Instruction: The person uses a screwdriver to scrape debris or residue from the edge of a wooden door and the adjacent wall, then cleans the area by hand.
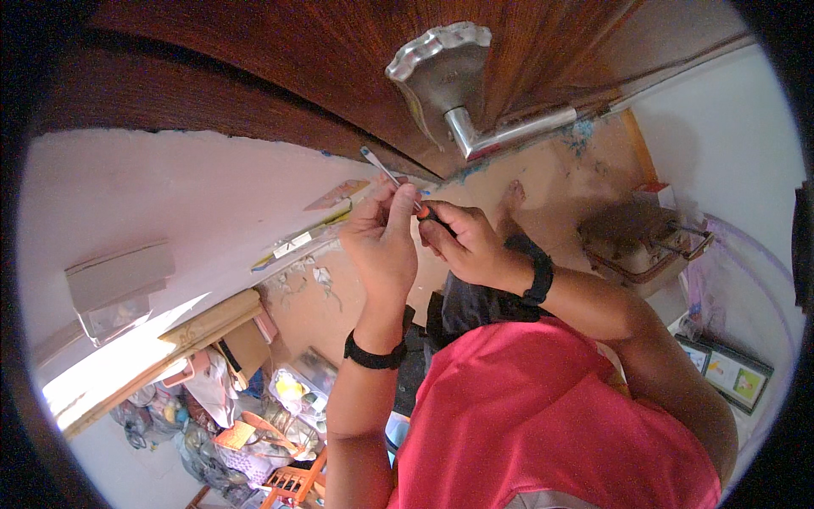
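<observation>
A screwdriver (pixel 383 166) is between my two hands, its metal shaft slanting up and left to a tip just below the brown wooden door (pixel 280 51). My right hand (pixel 471 242) is closed round its black and orange handle. Around the shaft, the fingers of my left hand (pixel 381 242) are pinched, thumb uppermost. Above and right of my hands, a silver door handle (pixel 517 131) juts from a wavy-edged metal plate (pixel 441 72) on the door. Part of the screwdriver's shaft is hidden behind my left fingers.
Paper scraps (pixel 322 276) lie on the tan floor (pixel 339 314) against the white wall at left. A brown suitcase (pixel 632 246) stands at right, near framed pictures (pixel 733 373). Bags, an orange basket (pixel 292 483) and other clutter fill the lower left.
</observation>
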The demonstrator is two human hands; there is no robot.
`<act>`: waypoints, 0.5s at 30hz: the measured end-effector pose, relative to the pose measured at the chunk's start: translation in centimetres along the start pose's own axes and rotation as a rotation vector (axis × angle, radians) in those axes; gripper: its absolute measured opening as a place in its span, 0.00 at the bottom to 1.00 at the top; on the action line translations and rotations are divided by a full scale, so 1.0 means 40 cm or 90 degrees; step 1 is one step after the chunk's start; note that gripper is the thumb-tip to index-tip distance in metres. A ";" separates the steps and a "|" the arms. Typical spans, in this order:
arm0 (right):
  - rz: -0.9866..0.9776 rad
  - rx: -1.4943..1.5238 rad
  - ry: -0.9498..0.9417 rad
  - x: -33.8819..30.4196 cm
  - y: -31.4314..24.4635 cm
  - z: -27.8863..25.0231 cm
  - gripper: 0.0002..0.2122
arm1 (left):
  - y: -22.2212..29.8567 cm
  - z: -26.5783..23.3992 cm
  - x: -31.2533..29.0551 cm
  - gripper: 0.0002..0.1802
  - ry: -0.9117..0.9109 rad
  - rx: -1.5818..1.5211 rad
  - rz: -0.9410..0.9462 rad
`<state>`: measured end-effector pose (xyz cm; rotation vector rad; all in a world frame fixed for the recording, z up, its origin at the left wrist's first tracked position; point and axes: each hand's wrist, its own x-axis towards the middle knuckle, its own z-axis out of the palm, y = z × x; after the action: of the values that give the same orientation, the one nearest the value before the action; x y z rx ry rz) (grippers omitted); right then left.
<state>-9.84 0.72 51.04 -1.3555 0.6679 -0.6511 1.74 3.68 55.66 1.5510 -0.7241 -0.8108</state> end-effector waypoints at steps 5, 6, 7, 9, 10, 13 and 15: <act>-0.009 0.007 0.007 0.001 -0.004 0.003 0.07 | 0.006 -0.004 0.001 0.08 0.007 -0.006 0.003; 0.015 0.004 0.001 -0.002 0.004 0.001 0.07 | 0.000 -0.006 0.001 0.08 0.008 -0.006 0.005; 0.013 0.004 0.000 -0.006 0.007 -0.002 0.07 | -0.007 -0.007 0.000 0.08 -0.003 0.011 -0.002; 0.053 0.017 0.001 -0.010 0.003 -0.005 0.07 | -0.011 -0.008 0.002 0.07 -0.014 0.028 -0.009; 0.052 0.016 0.000 -0.005 0.001 -0.006 0.07 | -0.011 -0.009 0.007 0.07 -0.020 0.029 0.006; -0.022 0.024 0.021 0.004 -0.008 -0.010 0.07 | 0.014 0.002 0.005 0.07 -0.014 0.014 0.025; -0.028 0.015 0.002 0.010 -0.020 -0.011 0.07 | 0.022 0.004 0.005 0.07 0.004 0.000 0.033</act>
<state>-9.95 0.05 51.76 -1.3516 0.6323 -0.6949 1.72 3.34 56.52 1.5275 -0.7563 -0.7668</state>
